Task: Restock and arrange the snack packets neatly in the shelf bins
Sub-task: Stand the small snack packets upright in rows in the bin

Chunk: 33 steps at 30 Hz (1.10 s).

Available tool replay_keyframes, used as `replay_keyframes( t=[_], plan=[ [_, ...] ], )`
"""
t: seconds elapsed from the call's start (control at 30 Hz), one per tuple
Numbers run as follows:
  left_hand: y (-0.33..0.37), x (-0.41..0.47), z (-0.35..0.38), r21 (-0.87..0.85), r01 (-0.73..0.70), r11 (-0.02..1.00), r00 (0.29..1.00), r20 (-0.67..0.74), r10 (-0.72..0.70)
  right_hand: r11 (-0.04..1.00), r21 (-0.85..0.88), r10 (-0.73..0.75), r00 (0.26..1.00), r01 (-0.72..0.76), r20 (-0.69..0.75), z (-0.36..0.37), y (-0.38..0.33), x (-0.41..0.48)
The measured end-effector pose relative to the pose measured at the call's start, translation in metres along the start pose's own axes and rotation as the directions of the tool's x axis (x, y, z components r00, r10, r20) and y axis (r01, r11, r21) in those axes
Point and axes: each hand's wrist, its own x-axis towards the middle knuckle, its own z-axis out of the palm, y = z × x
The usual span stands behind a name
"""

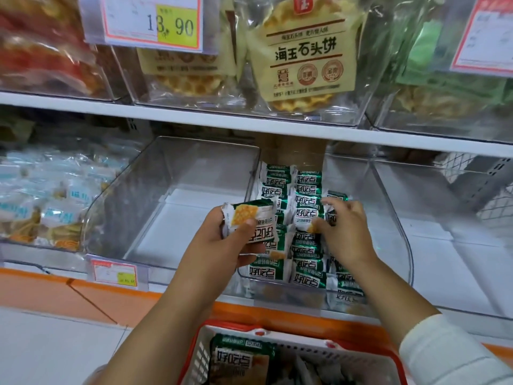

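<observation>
Several green-and-white snack packets (301,218) lie in two rows inside a clear plastic shelf bin (399,240) on the lower shelf. My left hand (233,240) grips a small stack of the same packets (254,218) just left of the rows, above the bin's left wall. My right hand (344,229) reaches into the bin and pinches a packet (331,215) at the right-hand row. A red-rimmed white basket (305,337) at the bottom holds a large green bag (238,357) of the same snack.
An empty clear bin (172,190) stands to the left, and another clear bin (458,232) to the right. Blue-and-white packets (55,201) fill the far-left bin. The upper shelf (194,115) holds waffle packs (302,56) and a price tag (150,20). An orange ledge (83,290) runs below.
</observation>
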Motion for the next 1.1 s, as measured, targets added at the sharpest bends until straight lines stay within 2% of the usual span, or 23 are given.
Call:
replay_keyframes(
  t=[0.07,0.1,0.2,0.27,0.33,0.43,0.53,0.7,0.83,0.93,1.0,1.03,1.1],
  plan=[
    [0.001,-0.003,0.001,0.003,0.018,1.0,1.0,0.025,-0.018,0.998,0.04,-0.044,0.996,0.047,-0.073,-0.013,-0.014,-0.014],
    [0.001,-0.005,0.001,0.005,0.019,1.0,0.999,0.037,-0.019,0.992,0.108,-0.056,0.996,0.063,-0.063,-0.023,-0.026,-0.024],
    [0.003,-0.012,0.004,0.02,0.017,1.0,0.997,0.074,-0.019,0.915,0.404,-0.051,0.984,-0.023,0.173,-0.053,-0.058,-0.061],
    [0.003,-0.016,0.007,0.016,0.021,1.0,0.995,0.096,-0.023,0.863,0.49,-0.051,0.941,-0.126,0.333,-0.063,-0.066,-0.089],
    [0.001,-0.021,0.013,0.005,0.042,0.999,0.988,0.149,-0.042,0.828,0.526,-0.035,0.92,-0.191,0.39,-0.06,-0.06,-0.111],
    [-0.004,-0.033,0.026,0.0,0.09,0.996,0.958,0.272,-0.087,0.737,0.611,0.051,0.925,-0.289,0.376,-0.051,-0.047,-0.127],
    [-0.008,-0.037,0.032,0.066,0.063,0.996,0.955,0.287,-0.08,0.746,0.606,0.089,0.943,-0.277,0.32,-0.054,-0.038,-0.126],
    [-0.003,-0.031,0.026,0.175,-0.061,0.983,0.955,0.297,0.006,0.816,0.523,0.071,0.942,-0.245,0.328,-0.064,-0.034,-0.117],
    [-0.006,-0.025,0.026,0.345,-0.171,0.923,0.955,0.287,0.07,0.791,0.573,0.018,0.944,-0.216,0.33,-0.058,-0.034,-0.11],
    [-0.008,-0.021,0.026,0.267,-0.145,0.953,0.975,0.202,0.092,0.803,0.552,0.014,0.934,-0.223,0.357,-0.048,-0.031,-0.107],
    [-0.007,-0.02,0.027,0.253,-0.14,0.957,0.981,0.166,0.099,0.828,0.522,0.032,0.946,-0.205,0.321,-0.046,-0.029,-0.101],
    [-0.007,-0.018,0.026,0.33,-0.18,0.927,0.981,0.126,0.146,0.838,0.51,0.051,0.959,-0.193,0.279,-0.048,-0.029,-0.096],
    [-0.009,-0.014,0.018,0.546,-0.272,0.792,0.953,0.041,0.299,0.893,0.432,0.07,0.988,-0.123,0.137,-0.055,-0.023,-0.08]
  ],
)
